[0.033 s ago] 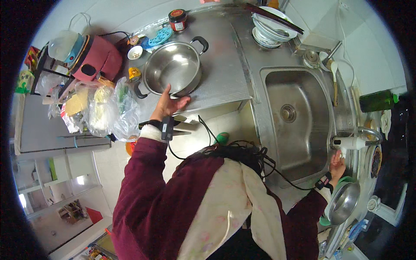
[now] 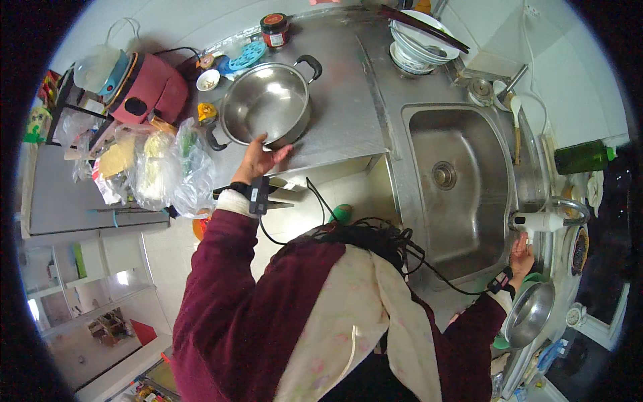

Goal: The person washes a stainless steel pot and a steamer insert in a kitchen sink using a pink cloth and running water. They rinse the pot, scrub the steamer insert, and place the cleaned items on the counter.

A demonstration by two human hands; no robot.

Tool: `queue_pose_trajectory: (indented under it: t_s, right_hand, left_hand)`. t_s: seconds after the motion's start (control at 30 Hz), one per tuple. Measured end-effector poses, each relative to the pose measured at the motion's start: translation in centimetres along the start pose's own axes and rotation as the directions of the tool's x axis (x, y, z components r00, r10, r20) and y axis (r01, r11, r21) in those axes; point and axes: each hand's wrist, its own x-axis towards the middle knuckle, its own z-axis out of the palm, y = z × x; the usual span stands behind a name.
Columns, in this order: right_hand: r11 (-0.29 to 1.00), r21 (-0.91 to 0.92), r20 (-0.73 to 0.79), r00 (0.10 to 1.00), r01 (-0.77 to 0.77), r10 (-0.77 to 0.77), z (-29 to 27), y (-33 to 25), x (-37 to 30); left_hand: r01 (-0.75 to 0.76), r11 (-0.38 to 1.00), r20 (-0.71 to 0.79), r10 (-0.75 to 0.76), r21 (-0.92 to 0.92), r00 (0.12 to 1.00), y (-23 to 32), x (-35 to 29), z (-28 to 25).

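Note:
A two-handled stainless steel pot [image 2: 264, 100] with black handles stands on the metal counter, left of the sink. At its near side is my left hand [image 2: 260, 161], fingers spread; the thumb reaches the pot's rim and the other fingers extend beside the wall. I cannot tell how firmly they touch. My right hand [image 2: 520, 255] is at the sink's right edge, just below the white head of the faucet [image 2: 540, 222]. Its fingers are stretched out and appear to hold nothing. The steel sink [image 2: 462, 201] lies between my two hands.
Bagged vegetables [image 2: 161, 167] and a red appliance [image 2: 149, 89] flank the pot on the left. Behind it are a small white dish [image 2: 208, 80] and a jar [image 2: 274, 31]. Stacked bowls [image 2: 420, 50] stand beyond the sink. A metal bowl [image 2: 530, 315] is near my right wrist.

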Motion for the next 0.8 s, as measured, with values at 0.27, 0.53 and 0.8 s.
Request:
queue_pose_trajectory:
  t_s: [0.27, 0.53, 0.8]
  right_hand:
    - [0.980, 0.198, 0.166, 0.986, -0.035, 0.002, 0.7, -2.2, -0.3]
    - [0.324, -0.932, 0.234, 0.951, 0.160, 0.201, -2.3, 5.2, 0.8]
    - [0.229, -0.815, 0.570, 0.807, 0.532, 0.154, 13.8, 11.9, -5.5]
  left_hand:
    - [-0.377, 0.896, -0.136, 0.414, 0.233, 0.900, -0.9, 0.2, 0.7]
    - [-0.435, 0.556, 0.023, 0.598, 0.708, 0.801, -2.5, -5.7, 4.1]
    - [-0.573, 0.173, 0.480, 0.387, 0.801, 0.788, -5.2, -6.5, 12.1]
